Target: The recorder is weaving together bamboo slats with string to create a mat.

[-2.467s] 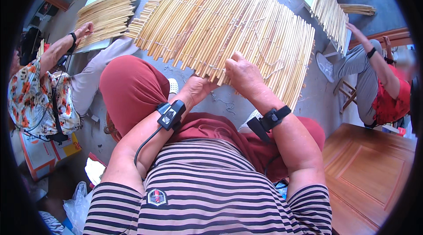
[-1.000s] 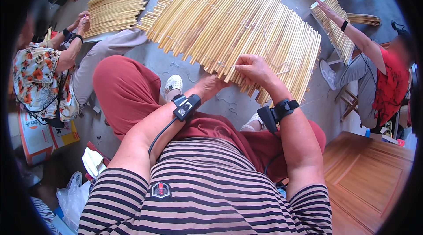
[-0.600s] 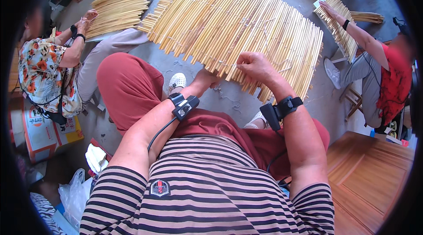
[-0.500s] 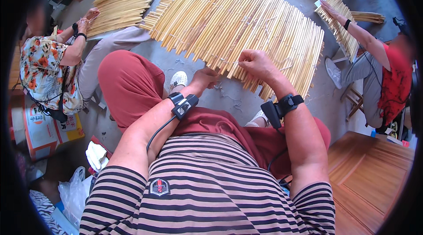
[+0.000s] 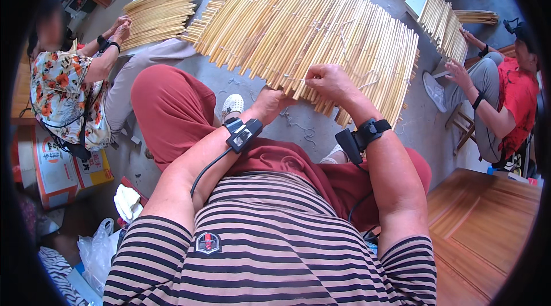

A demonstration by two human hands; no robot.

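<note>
A large mat of pale yellow reeds (image 5: 275,25), tied with rows of thin white string, lies in front of me with its reed ends toward my knees. My left hand (image 5: 268,105) is closed at the mat's near edge, its fingertips around the ends of a few reeds and partly hidden. Just to the right, over the mat, my right hand (image 5: 330,82) pinches with thumb and forefinger. A thin white string (image 5: 297,80) runs along the reeds to that pinch. Both wrists carry black strapped devices.
At the left, a person in a floral shirt (image 5: 63,82) handles another reed mat (image 5: 160,13). A person in red (image 5: 508,96) sits at the right beside a smaller reed mat (image 5: 442,25). A wooden panel (image 5: 482,225), a carton (image 5: 69,162) and a plastic bag (image 5: 97,251) stand near me.
My left hand has shifted slightly right, against the reed ends. My right hand has moved slightly left. The person at the right has drawn a hand back from the smaller mat.
</note>
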